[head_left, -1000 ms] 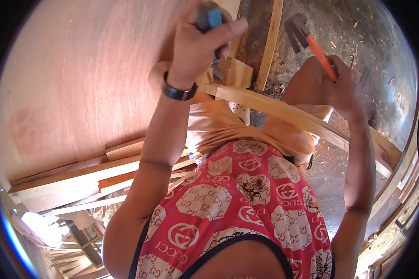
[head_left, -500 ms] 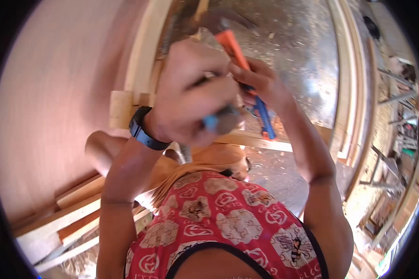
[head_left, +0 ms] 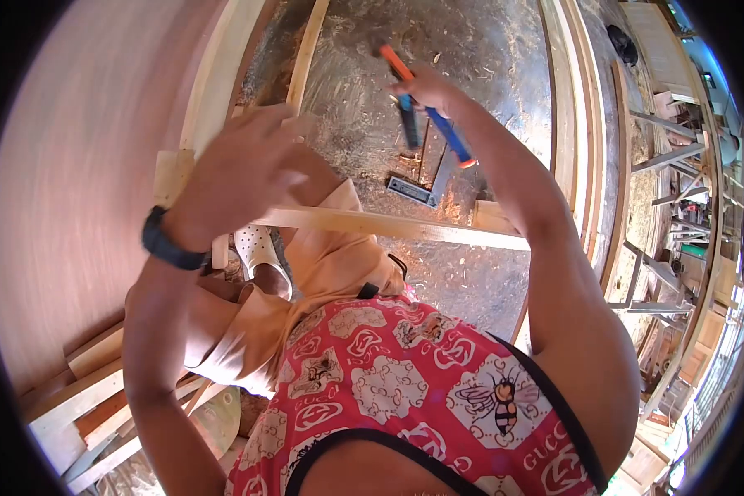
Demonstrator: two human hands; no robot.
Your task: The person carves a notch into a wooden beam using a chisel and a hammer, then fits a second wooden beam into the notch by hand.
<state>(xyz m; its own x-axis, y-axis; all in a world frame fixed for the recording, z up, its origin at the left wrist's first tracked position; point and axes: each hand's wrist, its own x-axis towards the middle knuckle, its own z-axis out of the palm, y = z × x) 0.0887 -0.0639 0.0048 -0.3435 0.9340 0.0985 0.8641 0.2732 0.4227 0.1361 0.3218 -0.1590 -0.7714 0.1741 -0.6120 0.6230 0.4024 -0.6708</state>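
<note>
My left hand [head_left: 244, 169], with a dark watch on the wrist, is raised over the wooden frame; its fingers are apart and blurred, and nothing shows in them. My right hand [head_left: 430, 93] is closed on an orange and blue hammer [head_left: 448, 136], whose handle slants down to the right and whose head is blurred. A teal and dark handled tool [head_left: 407, 122] hangs from the same hand. Below it, a metal square [head_left: 413, 191] lies on the floor behind a wooden crosspiece [head_left: 388, 226].
A large smooth panel [head_left: 83, 182] stands at the left. Long wooden rails [head_left: 583, 124] run along the right. Wood shavings are scattered over the floor [head_left: 488, 50]. A light clog [head_left: 260, 252] shows near my knees; benches and lumber are at the far right.
My hands have moved apart, the left one down and left, the right one up with the hammer. The teal tool, earlier blurred by my left hand, now hangs at my right hand.
</note>
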